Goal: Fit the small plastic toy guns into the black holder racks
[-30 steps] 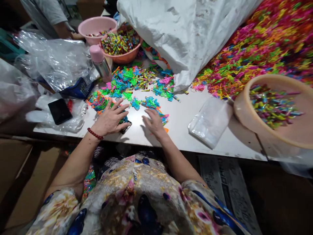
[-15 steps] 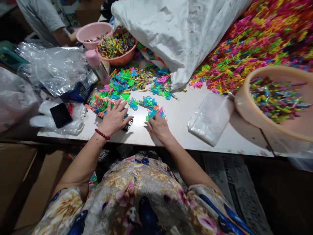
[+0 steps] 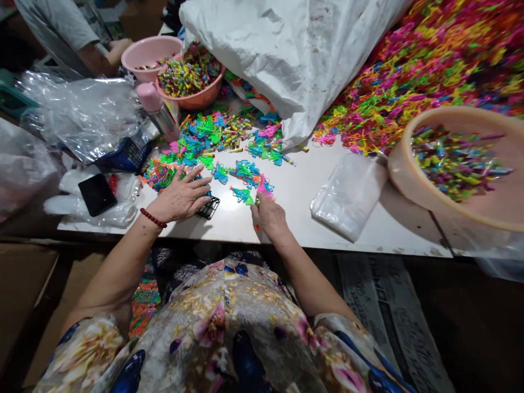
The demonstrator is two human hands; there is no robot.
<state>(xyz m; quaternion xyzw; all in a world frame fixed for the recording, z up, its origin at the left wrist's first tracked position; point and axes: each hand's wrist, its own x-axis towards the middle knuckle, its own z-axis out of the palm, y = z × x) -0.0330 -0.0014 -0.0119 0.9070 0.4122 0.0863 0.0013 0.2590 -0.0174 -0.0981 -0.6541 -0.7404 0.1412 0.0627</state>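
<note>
Half a second ago the fingertips of the right hand point(image 3: 271, 215) seemed to touch the green and blue toy piece point(image 3: 242, 195). Now that piece lies in plain sight on the white table point(image 3: 295, 204), just left of the hand — so I think it is easier to tell from the rest. The right fingers are curled next to the pink toy piece point(image 3: 266, 186), but I can't tell if they pinch it. The left hand point(image 3: 180, 197) is spread wide by the colourful pile point(image 3: 161, 173) — not squeezing anything I can see. More of the black rack point(image 3: 210, 208) shows beside its thumb now
</note>
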